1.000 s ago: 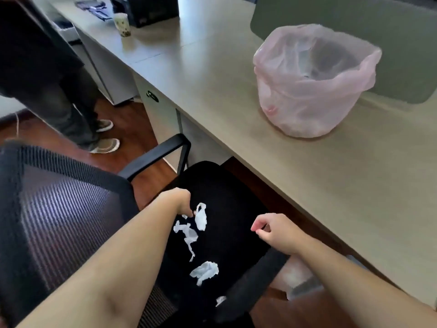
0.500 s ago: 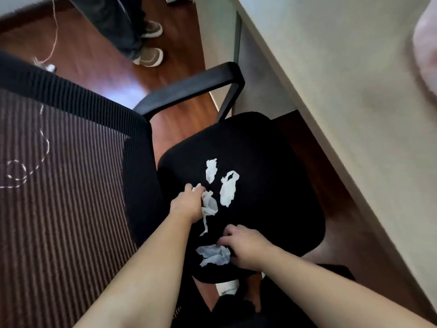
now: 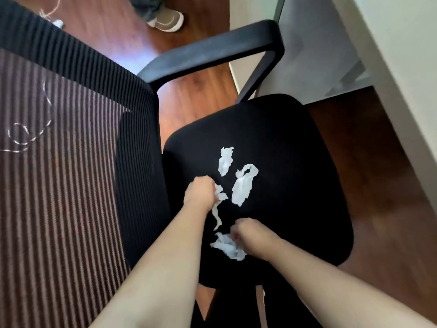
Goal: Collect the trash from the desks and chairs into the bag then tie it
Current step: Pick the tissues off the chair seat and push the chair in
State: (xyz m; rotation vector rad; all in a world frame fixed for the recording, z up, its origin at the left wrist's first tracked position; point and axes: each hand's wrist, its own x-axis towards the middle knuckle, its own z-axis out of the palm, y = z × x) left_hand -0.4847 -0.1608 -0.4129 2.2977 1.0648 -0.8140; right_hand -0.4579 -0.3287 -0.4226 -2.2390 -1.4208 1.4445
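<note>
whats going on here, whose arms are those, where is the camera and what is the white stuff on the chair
No machine here: a person wears a camera on the head, looking down at their own bare arms. The single view shows a black chair seat with torn white paper on it. The left hand grips a twisted strip; the right hand pinches a crumpled wad. A small scrap and a longer scrap lie loose beyond them. The desk is at the right, another person's shoe at the top.
</note>
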